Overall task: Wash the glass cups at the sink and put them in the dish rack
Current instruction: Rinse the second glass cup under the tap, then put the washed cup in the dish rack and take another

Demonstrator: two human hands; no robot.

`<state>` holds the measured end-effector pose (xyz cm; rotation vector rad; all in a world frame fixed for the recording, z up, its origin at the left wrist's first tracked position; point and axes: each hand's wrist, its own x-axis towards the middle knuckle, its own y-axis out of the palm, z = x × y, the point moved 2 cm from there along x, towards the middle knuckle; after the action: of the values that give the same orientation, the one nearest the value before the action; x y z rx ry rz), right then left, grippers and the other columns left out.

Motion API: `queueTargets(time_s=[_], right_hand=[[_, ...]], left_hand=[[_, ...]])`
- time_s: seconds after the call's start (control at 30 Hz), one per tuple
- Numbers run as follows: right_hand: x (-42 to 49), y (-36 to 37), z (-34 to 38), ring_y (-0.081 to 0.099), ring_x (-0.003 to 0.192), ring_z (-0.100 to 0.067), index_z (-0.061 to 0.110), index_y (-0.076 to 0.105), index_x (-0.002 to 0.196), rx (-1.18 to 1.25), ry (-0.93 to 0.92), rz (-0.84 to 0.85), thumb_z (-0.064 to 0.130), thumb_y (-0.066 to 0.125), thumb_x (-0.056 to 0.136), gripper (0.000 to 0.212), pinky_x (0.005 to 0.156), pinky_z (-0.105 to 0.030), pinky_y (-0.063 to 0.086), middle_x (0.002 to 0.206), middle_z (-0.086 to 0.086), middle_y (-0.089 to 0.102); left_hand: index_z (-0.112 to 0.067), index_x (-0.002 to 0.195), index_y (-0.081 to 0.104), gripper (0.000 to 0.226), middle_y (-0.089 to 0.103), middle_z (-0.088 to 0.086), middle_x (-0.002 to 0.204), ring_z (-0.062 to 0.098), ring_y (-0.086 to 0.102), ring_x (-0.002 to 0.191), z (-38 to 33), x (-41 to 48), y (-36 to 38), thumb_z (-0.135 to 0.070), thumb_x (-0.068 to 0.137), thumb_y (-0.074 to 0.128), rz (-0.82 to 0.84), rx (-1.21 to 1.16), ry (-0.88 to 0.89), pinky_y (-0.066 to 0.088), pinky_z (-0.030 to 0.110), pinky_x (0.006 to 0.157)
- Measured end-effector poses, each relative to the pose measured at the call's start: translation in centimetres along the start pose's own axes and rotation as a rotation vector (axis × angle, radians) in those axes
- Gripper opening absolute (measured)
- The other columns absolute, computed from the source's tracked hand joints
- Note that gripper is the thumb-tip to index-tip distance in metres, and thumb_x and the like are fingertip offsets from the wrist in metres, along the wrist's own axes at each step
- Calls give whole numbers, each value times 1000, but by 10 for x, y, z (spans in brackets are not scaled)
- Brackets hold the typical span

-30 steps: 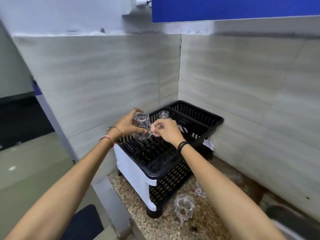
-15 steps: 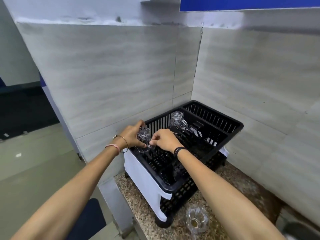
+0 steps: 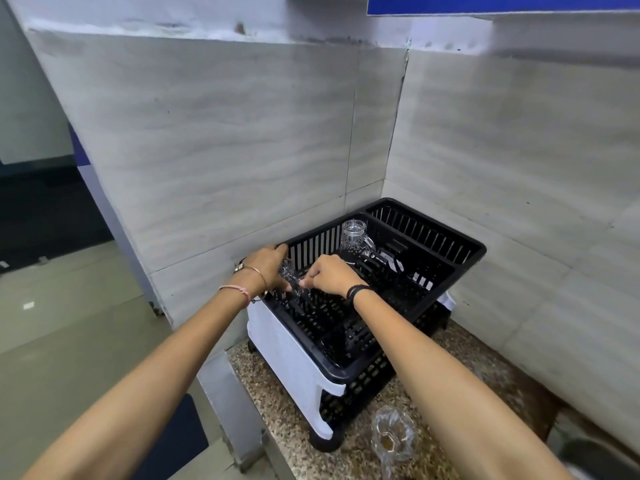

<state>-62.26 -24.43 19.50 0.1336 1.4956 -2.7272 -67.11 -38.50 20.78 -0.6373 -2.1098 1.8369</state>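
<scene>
The clear ribbed glass cup (image 3: 292, 279) is held low between both hands, inside the near left corner of the black slatted plastic dish rack (image 3: 479, 251). It looks tilted, though the fingers hide much of it, so whether it touches the rack's grid floor cannot be told. The left hand (image 3: 266, 266) curls its fingers round the cup's left side, with its fingertips close to the rack's rim by the wall. The right hand (image 3: 329, 275) pinches the cup's right side between thumb and bent fingers.

A second clear glass cup (image 3: 353, 237) stands upside down farther back in the same rack, near the divider that sets off the narrow rear compartment, well apart from both hands. A third glass cup (image 3: 393, 433) stands mouth-up on the speckled brown granite counter (image 3: 284, 393), just in front of the rack and partly behind the right forearm (something amber shows at its bottom).

The rack has a white plastic side panel (image 3: 287, 348) on its left face and sits in the corner of the pale grey tiled wall (image 3: 242, 150). A pink thread bracelet (image 3: 239, 291) and a thin metal bangle (image 3: 260, 276) circle the left wrist; a black band (image 3: 358, 291) circles the right.
</scene>
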Motion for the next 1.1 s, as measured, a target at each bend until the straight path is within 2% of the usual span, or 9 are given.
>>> queueTargets(time_s=[0.07,0.13,0.27,0.4,0.6,0.77,0.87,1.03,1.1], right_hand=[[-6,-1,-3,57,68,-8,9,75,87,10,-20,-47,26,68,87,18,70,-26,47,95,-5,73],[-13,-5,-7,62,81,-11,13,76,94,65,-50,-133,23,68,87,14,81,-26,49,96,-3,73],[-30,-22,-14,60,74,-5,12,75,96,208,-83,-249,11,67,86,12,69,-7,43,91,-3,72],[-55,-46,-27,61,54,0,3,72,92,410,-36,-310,-1,64,87,10,62,-13,52,71,-6,65],[-119,-86,-69,64,66,-9,0,70,96,580,60,-460,5,63,89,11,65,-18,56,80,-10,69],[-210,-109,-133,60,55,2,2,68,94,667,151,-641,4,56,94,12,61,-15,51,74,-3,67],[-277,-116,-175,61,55,2,-1,66,93,680,239,-736,1,55,93,11,60,-14,51,78,-9,67],[-392,-117,-244,60,58,-5,2,66,89,626,399,-866,1,54,92,12,59,-16,50,74,-5,67],[-438,-114,-269,60,58,-5,3,65,91,604,466,-913,3,55,93,10,59,-16,49,73,-3,67]], left_hand=[[-15,135,45,75,52,9,134,27,51,121,1,-1,-2,-37,72,79,2,28,-12,45,36,94],[-23,137,46,68,53,5,135,25,50,123,1,-5,-6,-38,77,74,-16,41,-15,44,34,95],[-30,113,65,29,67,-2,116,20,60,110,-12,-13,-18,-30,84,68,-195,-91,18,49,33,87],[-27,90,69,6,69,-4,86,19,64,93,-50,-18,-28,-28,84,68,-221,-233,80,50,30,78],[-29,83,68,3,68,-7,78,14,64,83,-140,-28,-27,-29,83,65,-218,-407,254,48,27,78],[-29,71,64,12,72,-9,71,10,69,73,-235,-43,-2,-26,82,65,-125,-643,443,54,34,81],[-19,78,69,12,73,-1,74,17,69,73,-299,-61,21,-29,78,63,-23,-770,525,55,34,78],[-14,79,64,11,68,3,70,5,63,55,-413,-104,72,-11,89,61,210,-854,632,45,14,56],[-13,78,63,14,66,-1,66,1,61,49,-454,-123,99,-8,90,60,296,-909,651,47,15,55]])
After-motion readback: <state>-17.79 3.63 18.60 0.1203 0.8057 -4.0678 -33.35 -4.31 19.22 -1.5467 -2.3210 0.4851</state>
